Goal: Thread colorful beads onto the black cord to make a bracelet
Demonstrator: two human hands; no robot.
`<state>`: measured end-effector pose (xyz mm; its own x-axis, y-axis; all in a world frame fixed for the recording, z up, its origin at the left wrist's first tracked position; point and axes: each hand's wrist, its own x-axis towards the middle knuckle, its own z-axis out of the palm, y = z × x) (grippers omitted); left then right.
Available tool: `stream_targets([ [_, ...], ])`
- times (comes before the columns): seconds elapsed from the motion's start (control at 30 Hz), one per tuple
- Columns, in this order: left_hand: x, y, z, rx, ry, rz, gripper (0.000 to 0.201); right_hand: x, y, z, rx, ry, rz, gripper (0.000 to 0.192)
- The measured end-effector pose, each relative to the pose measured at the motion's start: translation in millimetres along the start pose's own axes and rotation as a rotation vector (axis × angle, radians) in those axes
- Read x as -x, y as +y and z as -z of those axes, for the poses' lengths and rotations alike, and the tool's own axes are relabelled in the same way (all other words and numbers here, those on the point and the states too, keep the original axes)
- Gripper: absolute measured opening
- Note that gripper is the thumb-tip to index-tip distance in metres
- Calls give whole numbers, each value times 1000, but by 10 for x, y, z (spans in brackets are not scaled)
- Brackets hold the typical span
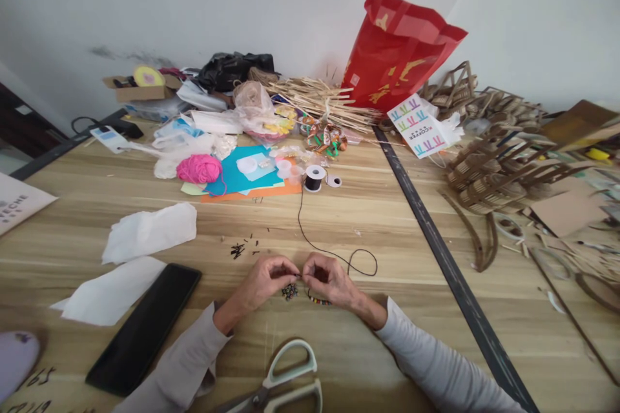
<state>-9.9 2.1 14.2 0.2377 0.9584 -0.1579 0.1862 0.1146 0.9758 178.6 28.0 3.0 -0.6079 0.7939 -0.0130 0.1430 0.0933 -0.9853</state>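
Observation:
My left hand (pixel 266 281) and my right hand (pixel 333 279) meet fingertip to fingertip above the wooden table. Between the left thumb and forefinger is a tiny dark piece, too small to name. The right fingers pinch the black cord (pixel 301 222), which runs down from a white spool (pixel 314 179) and loops on the tabletop beside that hand. A short row of strung coloured beads (pixel 320 301) hangs below the right hand. Under the left fingertips lies a small heap of loose dark beads (pixel 289 292). Several short black pieces (pixel 238 250) are scattered beyond the left hand.
Scissors (pixel 290 377) lie near the front edge. To the left are a black tray-like slab (pixel 145 329) and white paper sheets (pixel 150 232). Pink yarn (pixel 198 169) and a red bag (pixel 397 55) are at the back. Woven baskets (pixel 494 171) crowd the right.

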Motion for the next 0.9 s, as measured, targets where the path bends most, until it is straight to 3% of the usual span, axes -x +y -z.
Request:
stream_targets([
  [0.9,-15,-86,3,-6,-5,-53,8,-3,29,4,20,-15,18,13],
])
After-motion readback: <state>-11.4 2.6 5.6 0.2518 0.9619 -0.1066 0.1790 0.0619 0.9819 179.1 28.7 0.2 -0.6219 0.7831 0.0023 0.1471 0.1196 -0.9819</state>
